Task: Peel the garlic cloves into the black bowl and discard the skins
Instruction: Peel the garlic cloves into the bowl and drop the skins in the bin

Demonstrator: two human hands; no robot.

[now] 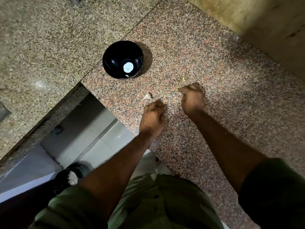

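Hands near counter edge

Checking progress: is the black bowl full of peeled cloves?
No, the black bowl is nearly bare, with one small pale piece near its rim.

This looks like a plain home kitchen. A speckled granite desk, pinkish on the right slab and greyer on the far left, meets at a seam and forms a corner. Below its near-left edge lies a pale tiled floor with a dark bin holding whitish scraps. A black bowl and a garlic clove rest on the stone.
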